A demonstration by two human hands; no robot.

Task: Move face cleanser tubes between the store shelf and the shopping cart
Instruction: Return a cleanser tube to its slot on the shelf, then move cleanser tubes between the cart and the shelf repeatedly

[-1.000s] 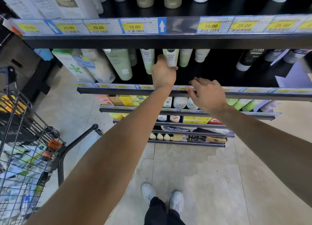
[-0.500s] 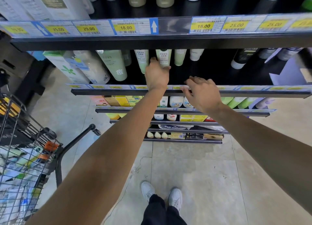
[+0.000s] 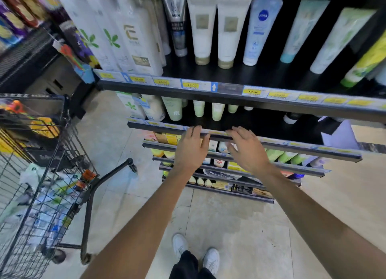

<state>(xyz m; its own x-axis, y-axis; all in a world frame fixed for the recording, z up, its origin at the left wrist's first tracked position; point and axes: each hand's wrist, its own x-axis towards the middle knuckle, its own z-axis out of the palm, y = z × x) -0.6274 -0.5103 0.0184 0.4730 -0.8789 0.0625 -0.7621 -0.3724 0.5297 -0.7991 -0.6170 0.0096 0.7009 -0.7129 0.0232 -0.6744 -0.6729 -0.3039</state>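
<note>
Hands hover side by side at the front lip of the second shelf (image 3: 292,147), both with fingers spread and nearly straight, holding nothing. The pale green tubes (image 3: 218,113) stand just beyond and slightly above the fingertips, caps down, long axes upright and hidden at the top by the shelf above. They lie straight ahead of the gap between the hands: the left hand (image 3: 191,148) looks a little nearer the left tube, the right hand (image 3: 246,149) nearer the right one. Reaching them likely means going forward and up under the upper shelf edge. The shopping cart (image 3: 41,195) sits well apart on the near left, already holding goods. Readable writing: "MEN" on a grey tube (image 3: 176,25), a Nivea logo on a white-blue tube (image 3: 261,29), and yellow price tags (image 3: 253,91), one reading about 18.00 or 19.00.
</note>
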